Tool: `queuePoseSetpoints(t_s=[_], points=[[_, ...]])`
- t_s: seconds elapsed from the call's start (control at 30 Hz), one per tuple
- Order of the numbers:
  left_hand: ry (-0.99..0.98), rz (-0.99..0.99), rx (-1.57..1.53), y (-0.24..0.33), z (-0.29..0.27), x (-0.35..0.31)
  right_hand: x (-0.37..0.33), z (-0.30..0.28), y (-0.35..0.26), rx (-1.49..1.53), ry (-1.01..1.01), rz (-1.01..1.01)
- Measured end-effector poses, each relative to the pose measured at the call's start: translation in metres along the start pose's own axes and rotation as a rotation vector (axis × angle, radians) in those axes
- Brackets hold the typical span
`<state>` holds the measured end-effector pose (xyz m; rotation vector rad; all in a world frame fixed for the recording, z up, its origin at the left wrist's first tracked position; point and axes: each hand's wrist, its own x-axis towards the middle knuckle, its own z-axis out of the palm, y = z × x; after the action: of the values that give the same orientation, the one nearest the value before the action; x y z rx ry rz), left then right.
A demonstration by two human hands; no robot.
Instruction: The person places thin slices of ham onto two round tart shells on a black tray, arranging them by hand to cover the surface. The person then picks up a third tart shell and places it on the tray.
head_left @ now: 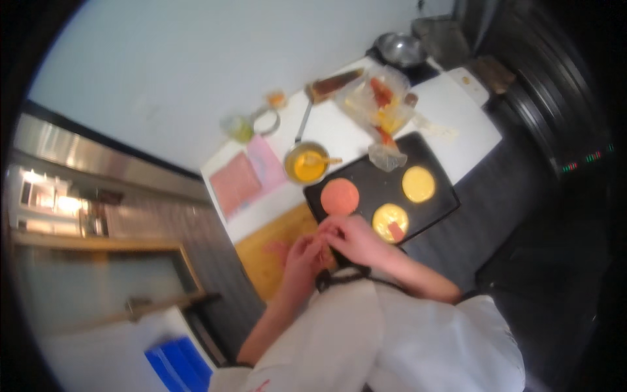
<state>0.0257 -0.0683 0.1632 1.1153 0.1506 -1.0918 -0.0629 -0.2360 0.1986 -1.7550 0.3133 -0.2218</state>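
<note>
My left hand (304, 260) and my right hand (356, 240) meet fingertip to fingertip over the wooden board (256, 264), by the near left corner of a black tray (369, 191). The fingers of both are closed in a pinch; whatever they hold is blurred and hidden. Pink scraps (277, 249) lie on the board beside my left hand. On the tray are a pink round (339, 195), a plain yellow round (418, 184) and a glossy yellow round (386, 214). A small pink piece (396, 230) rests on the glossy one.
Beyond the tray's left corner stands a small pan (287, 171) of yellow liquid with a brush (332, 160) in it. A pink slab (235, 183) lies at the left. Plastic bags (359, 101) and a metal bowl (400, 49) are farther back.
</note>
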Motion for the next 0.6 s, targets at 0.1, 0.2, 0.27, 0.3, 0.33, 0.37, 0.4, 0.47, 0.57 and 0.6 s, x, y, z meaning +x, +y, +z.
queuePoseSetpoints(t_s=[0.1,0.2,0.27,0.3,0.33,0.37,0.4,0.47,0.57,0.6], points=[[0.055,-0.001,-0.012,-0.009,0.036,0.005,0.008,-0.041,0.007,0.108,-0.173,0.104],[0.094,0.014,-0.079,-0.029,0.067,0.017,0.010,-0.073,0.033,0.241,-0.238,0.149],[0.120,0.062,-0.132,-0.042,0.087,0.023,0.013,-0.097,0.042,0.300,-0.308,0.190],[0.127,0.089,-0.161,-0.050,0.095,0.028,0.016,-0.109,0.047,0.323,-0.340,0.210],[0.130,0.095,-0.178,-0.057,0.101,0.030,0.017,-0.118,0.055,0.320,-0.350,0.182],[0.115,0.121,-0.221,-0.065,0.106,0.031,0.018,-0.126,0.061,0.364,-0.372,0.191],[0.100,0.150,-0.262,-0.072,0.111,0.033,0.019,-0.134,0.066,0.409,-0.390,0.198],[0.085,0.182,-0.299,-0.081,0.123,0.035,0.019,-0.146,0.079,0.473,-0.390,0.184],[0.097,0.197,-0.407,-0.095,0.142,0.036,0.015,-0.164,0.085,0.365,-0.363,0.110],[0.112,0.188,-0.417,-0.099,0.147,0.036,0.013,-0.169,0.085,0.371,-0.338,0.104]])
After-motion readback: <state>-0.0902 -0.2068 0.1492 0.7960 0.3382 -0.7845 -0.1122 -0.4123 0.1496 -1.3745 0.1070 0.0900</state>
